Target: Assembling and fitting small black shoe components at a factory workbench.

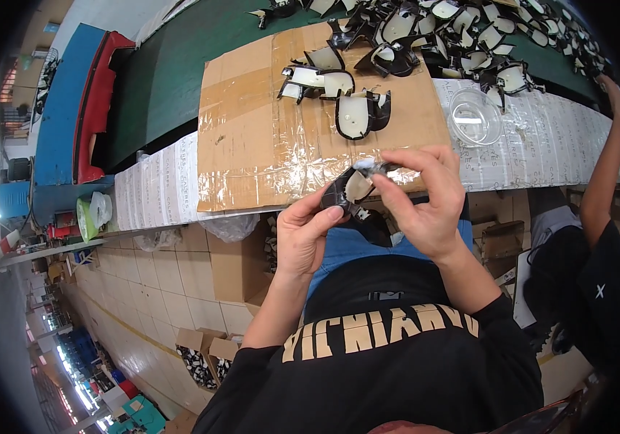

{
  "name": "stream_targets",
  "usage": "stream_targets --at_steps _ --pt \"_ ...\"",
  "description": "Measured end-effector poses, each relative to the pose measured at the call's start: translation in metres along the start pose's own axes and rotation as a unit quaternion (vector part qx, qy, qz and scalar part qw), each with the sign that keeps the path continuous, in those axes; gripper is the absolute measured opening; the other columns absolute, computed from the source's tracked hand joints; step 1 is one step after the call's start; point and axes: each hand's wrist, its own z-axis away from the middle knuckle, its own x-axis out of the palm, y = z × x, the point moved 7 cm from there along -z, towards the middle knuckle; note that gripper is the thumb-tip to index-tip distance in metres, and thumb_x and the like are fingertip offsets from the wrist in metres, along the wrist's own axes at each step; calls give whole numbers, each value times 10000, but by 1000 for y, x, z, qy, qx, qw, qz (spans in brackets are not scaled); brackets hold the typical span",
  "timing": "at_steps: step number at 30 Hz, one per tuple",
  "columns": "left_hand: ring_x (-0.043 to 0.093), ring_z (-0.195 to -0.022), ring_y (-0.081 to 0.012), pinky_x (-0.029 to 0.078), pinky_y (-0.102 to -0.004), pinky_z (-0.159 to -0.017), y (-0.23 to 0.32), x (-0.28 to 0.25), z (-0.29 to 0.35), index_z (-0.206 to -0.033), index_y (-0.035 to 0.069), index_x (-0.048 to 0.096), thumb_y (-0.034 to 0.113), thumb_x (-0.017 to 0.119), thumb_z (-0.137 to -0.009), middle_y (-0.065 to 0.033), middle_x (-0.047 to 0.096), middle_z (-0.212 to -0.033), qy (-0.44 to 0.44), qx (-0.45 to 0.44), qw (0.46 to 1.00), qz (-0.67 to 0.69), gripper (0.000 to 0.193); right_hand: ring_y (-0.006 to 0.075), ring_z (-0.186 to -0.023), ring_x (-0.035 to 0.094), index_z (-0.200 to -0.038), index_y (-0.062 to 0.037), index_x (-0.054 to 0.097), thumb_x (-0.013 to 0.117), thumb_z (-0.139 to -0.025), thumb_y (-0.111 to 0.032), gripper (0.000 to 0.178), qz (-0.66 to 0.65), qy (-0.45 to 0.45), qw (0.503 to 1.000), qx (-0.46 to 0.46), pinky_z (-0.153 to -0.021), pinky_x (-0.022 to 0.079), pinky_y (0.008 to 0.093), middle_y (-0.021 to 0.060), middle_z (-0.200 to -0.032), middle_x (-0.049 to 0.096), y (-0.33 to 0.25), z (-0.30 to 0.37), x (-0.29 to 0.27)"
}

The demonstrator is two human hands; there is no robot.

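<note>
Just past the near edge of the cardboard, my left hand (304, 235) holds a glossy black curved piece with a cream lining (357, 186), its thumb and fingers closed on the lower left end. My right hand (426, 202) pinches at the piece's upper right edge with thumb and forefinger. Something whitish shows at that spot, too small to name. Beyond my hands, a similar black and cream piece (353, 117) lies on the cardboard sheet (241, 137), with a few more near it.
A large heap of the same pieces (462, 36) covers the far right of the green belt (172, 72). A clear round tub (475, 119) stands right of the cardboard. At the right, a co-worker's arm (606, 159) reaches to the heap. Open boxes (197, 354) sit on the tiled floor.
</note>
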Motion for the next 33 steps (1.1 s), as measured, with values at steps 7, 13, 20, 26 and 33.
stream_targets --at_steps 7,13,20,26,33 --pt "716 -988 -197 626 -350 -854 0 -4 -3 -1299 -43 621 -17 635 -927 -137 716 -1147 11 -18 999 49 373 197 -826 583 -1001 -63 739 834 -731 -71 287 -72 -3 993 93 -793 433 314 21 -912 717 12 2 -7" --pt "717 -985 -189 632 -343 -852 -4 -1 -4 -1331 -36 593 13 623 -941 -129 715 -1138 19 -49 995 88 394 191 -830 574 -1013 -62 743 831 -735 -72 292 -102 -58 991 71 -793 449 301 24 -915 716 4 10 7" --pt "718 -977 -192 639 -353 -843 -4 -4 -4 -1298 -37 617 18 625 -943 -125 715 -1137 27 -42 996 70 359 202 -797 575 -1004 -91 748 843 -726 -114 295 -77 -69 994 34 -790 410 328 9 -870 720 -3 12 13" --pt "727 -949 -207 645 -367 -822 -3 -9 -4 -1283 -27 628 14 626 -945 -128 723 -1110 37 -43 996 73 340 213 -808 587 -1003 -93 746 836 -723 -110 295 -28 -62 998 14 -811 401 341 10 -863 721 3 8 7" --pt "729 -928 -213 644 -362 -788 10 -21 2 -1291 -46 614 14 622 -947 -143 721 -1104 40 -38 995 84 349 205 -811 578 -1001 -83 748 822 -724 -81 287 7 -36 999 26 -809 407 329 12 -858 712 11 -4 -6"
